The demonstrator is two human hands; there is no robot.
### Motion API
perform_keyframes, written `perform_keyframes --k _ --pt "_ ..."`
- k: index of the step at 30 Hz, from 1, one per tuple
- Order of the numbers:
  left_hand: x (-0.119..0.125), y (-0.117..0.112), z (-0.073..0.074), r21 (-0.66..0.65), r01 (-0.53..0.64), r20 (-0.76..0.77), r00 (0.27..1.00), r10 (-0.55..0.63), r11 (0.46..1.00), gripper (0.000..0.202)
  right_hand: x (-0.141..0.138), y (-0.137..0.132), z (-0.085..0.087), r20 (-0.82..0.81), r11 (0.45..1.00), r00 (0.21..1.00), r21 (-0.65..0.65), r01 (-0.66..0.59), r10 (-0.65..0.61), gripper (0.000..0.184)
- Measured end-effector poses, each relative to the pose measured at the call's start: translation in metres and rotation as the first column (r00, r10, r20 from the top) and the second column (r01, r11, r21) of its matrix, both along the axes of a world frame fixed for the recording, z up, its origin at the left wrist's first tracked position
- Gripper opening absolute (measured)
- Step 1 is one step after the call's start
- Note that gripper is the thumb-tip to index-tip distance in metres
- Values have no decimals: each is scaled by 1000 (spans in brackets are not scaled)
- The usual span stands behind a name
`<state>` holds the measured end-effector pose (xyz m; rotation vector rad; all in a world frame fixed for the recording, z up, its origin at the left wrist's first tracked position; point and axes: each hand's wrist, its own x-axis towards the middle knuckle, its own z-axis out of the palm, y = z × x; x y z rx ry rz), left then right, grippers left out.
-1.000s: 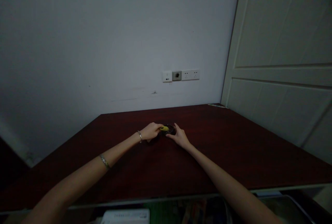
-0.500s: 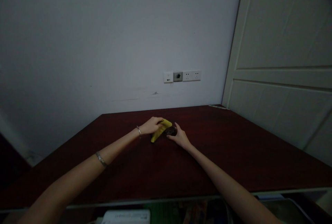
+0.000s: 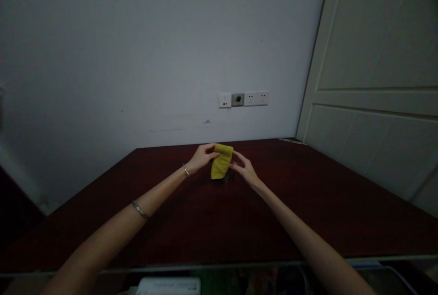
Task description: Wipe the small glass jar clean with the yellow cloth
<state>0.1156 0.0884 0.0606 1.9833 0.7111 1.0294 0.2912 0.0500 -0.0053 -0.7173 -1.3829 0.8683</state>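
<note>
A yellow cloth (image 3: 221, 162) hangs between my two hands above the far middle of the dark red table. My left hand (image 3: 202, 157) pinches its upper left side between thumb and fingers. At its right edge, my right hand (image 3: 247, 170) has its fingertips on the upper corner, with the thumb lower down. Just below and behind the cloth, a small dark, shiny, see-through object (image 3: 228, 176) shows in part on the table; the cloth covers the rest and its kind is unclear.
The dark red tabletop (image 3: 205, 226) reaches back to a pale wall with a row of sockets (image 3: 251, 99). A white panelled door (image 3: 372, 76) stands on the right. Below the front edge, an open space holds a white box (image 3: 167, 286) and other dim items.
My left hand has lifted the cloth and shifted it right, in front of the dark object. My right hand has left that object and moved up to the cloth's edge.
</note>
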Motion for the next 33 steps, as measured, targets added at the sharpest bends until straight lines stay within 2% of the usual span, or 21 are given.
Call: perform_keyframes --k 2,5,8,10,13,15,18,21,25,28,33 --pt "6 0 -3 1 4 30 1000 -4 1000 27 -9 -1 4 -68 998 997 48 34 -31 47" --pt "8 5 -11 24 29 25 999 -30 999 35 -12 2 8 -53 975 981 112 193 -188 36" --pt "2 13 -27 3 -22 -34 999 22 1000 65 4 12 11 32 908 915 142 393 -401 33" --pt "-5 17 -41 -27 -88 -157 984 82 996 88 22 22 12 129 868 859 120 482 -495 32" --pt "-14 18 -62 -101 -120 -332 940 81 988 110 44 38 9 402 819 715 233 525 -573 30" --pt "-14 16 -74 -103 -127 -363 928 81 987 119 50 46 7 517 833 654 308 460 -553 30" --pt "-6 13 -88 -107 -116 -332 940 74 987 126 43 52 6 645 893 624 389 227 -440 32" --pt "4 14 -98 -62 -103 -271 959 83 993 127 26 50 8 775 919 537 395 0 -333 38" --pt "11 18 -107 -37 -183 -251 953 168 982 126 6 47 11 883 919 380 358 -162 -277 40" --pt "12 20 -110 -43 -214 -253 947 196 976 123 1 47 11 904 916 345 339 -216 -253 42" --pt "14 16 -106 -29 -302 -326 904 276 953 119 5 51 6 902 938 371 299 -174 -219 45"
